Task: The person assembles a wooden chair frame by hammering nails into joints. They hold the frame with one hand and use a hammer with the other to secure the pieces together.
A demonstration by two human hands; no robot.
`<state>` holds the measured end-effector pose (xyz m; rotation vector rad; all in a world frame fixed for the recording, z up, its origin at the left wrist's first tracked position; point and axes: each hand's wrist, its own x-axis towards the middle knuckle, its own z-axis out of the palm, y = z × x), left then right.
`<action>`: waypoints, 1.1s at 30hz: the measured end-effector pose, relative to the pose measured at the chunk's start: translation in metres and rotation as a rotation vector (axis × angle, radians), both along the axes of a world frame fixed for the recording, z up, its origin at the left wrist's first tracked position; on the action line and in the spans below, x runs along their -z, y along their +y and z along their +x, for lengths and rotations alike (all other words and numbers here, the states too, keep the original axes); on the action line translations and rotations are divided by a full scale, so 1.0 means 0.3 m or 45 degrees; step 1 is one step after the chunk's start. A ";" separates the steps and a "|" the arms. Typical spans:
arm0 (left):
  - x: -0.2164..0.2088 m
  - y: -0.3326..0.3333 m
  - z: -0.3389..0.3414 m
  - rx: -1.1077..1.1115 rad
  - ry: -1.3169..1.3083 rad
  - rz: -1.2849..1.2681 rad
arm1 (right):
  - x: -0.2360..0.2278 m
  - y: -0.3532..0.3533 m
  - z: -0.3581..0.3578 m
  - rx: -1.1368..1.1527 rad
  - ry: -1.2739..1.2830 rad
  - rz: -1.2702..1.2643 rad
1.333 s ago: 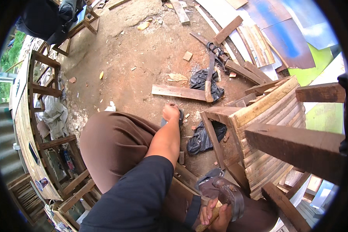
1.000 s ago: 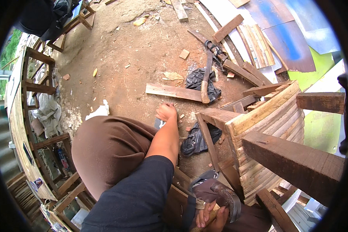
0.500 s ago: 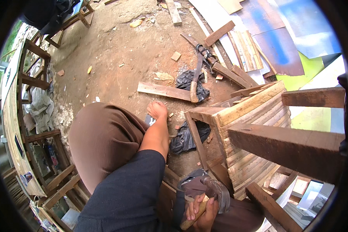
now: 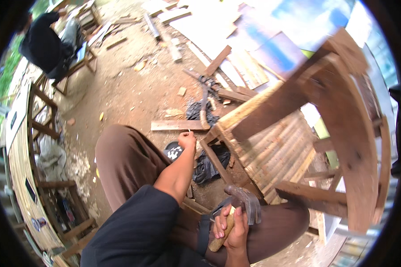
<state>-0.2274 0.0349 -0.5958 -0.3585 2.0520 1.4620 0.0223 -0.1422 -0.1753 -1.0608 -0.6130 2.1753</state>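
Compared with the earlier frames, view has tilted up and swung: wooden chair frame (image 4: 294, 133) now fills the right half, lying on its side, slatted seat facing the camera, curved back rail out at the far right. Before, it sat lower and smaller in view.

Left hand (image 4: 187, 140) has come off the ground near the dark round tin (image 4: 174, 152) and now sits pinched shut at the foot of the chair leg, fingertips together on something thin and pale, looks like a nail (image 4: 189, 131), too small to be sure. Arm stretched forward over the left knee.

Right hand (image 4: 229, 227) is low in the lap, wrapped around the wooden handle of a claw hammer (image 4: 243, 202); head up, claw pointing right, resting against the right thigh. Grip reads firm but hammer isn't raised.

Judgement: a fastener has been picked up and is being set at the joint between chair leg and seat rail; hammer staged, no strike under way.

Around it, by size:
- dirt floor (image 4: 129, 98) with sawdust
- second person, dark top, bent over a bench (image 4: 47, 42) top left
- stacked chair frames (image 4: 42, 133) along the left
- loose plank (image 4: 176, 125) just past the left hand
- black plastic bag (image 4: 209, 162) under the chair leg
- offcuts and boards upper centre
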 end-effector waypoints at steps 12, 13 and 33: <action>-0.872 0.094 -0.117 -0.170 0.335 0.895 | -0.058 -0.079 0.060 0.176 0.277 0.211; -0.992 0.076 -0.119 -0.250 0.297 1.053 | -0.066 -0.081 0.070 0.205 0.284 0.215; -1.968 -0.244 0.763 1.113 2.077 2.108 | -0.133 -0.195 0.304 0.530 0.468 0.440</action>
